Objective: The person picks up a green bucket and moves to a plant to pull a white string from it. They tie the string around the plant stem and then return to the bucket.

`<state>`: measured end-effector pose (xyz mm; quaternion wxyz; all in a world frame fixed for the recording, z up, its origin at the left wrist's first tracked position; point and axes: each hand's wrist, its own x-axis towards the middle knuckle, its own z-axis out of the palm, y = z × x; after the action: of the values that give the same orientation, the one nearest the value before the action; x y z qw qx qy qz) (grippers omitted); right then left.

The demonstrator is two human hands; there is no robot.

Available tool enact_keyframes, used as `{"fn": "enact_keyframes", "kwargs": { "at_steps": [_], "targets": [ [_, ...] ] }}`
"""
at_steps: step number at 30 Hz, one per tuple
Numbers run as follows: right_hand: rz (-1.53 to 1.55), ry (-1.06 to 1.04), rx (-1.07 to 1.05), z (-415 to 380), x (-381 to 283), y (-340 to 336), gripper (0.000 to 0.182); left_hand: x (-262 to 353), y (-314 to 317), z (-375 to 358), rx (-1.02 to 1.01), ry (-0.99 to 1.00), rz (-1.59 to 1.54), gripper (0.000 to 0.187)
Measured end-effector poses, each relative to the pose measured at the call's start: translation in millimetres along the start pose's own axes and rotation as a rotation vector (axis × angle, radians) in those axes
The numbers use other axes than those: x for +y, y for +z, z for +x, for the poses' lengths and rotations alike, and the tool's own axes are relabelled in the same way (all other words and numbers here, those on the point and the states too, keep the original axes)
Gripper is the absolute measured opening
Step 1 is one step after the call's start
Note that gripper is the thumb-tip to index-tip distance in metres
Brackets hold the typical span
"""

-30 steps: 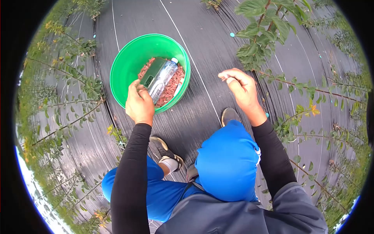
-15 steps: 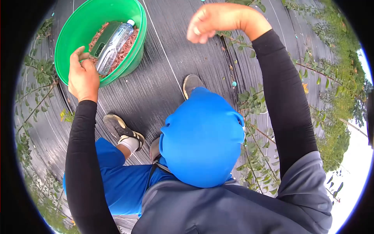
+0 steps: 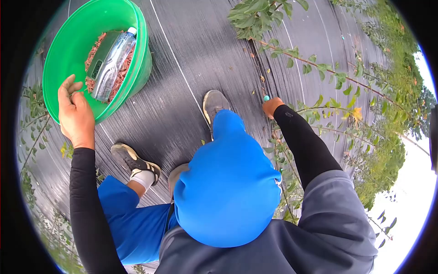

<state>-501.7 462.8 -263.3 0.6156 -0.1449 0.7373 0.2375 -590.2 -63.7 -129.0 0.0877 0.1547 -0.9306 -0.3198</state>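
The green bucket (image 3: 61,50) stands on the dark ground sheet (image 3: 171,107), ahead and to the person's left, probably so that its contents lie within easy reach. Inside, a phone (image 3: 103,54) and a clear bottle (image 3: 113,68) lie side by side on thin reddish strips (image 3: 93,52), which presumably serve as a bed for both. The left hand (image 3: 77,116) is raised at the bucket's near rim, fingers parted and loosely curved, with nothing visible in them; whether it touches the rim cannot be told. Its forearm, in a black sleeve (image 3: 86,192), points forward. The right hand (image 3: 272,108) reaches forward and low, just beside a teal disc (image 3: 266,98) and a leafy branch (image 3: 319,66), apparently for access near the sheet. The right fingers are largely hidden, so their spread and any hold cannot be told.
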Motion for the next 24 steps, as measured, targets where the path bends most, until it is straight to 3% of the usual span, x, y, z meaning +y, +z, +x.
{"fn": "enact_keyframes", "kwargs": {
  "at_steps": [4,11,13,17,24],
  "targets": [
    [-0.020,0.060,-0.072,1,10,16,0.031,-8,2,2,0.020,0.063,-0.016,0.032],
    [0.030,0.011,-0.066,0,21,30,0.031,-14,3,4,0.004,0.059,-0.032,0.033],
    [-0.032,0.025,0.030,-3,18,37,0.033,-14,3,3,0.006,0.059,-0.023,0.033],
    [-0.015,0.047,0.026,-4,14,40,0.031,-16,3,4,0.003,0.073,-0.029,0.033],
    [-0.057,0.073,0.241,6,1,51,0.018,-13,2,3,0.004,0.057,-0.004,0.033]
  ]
}}
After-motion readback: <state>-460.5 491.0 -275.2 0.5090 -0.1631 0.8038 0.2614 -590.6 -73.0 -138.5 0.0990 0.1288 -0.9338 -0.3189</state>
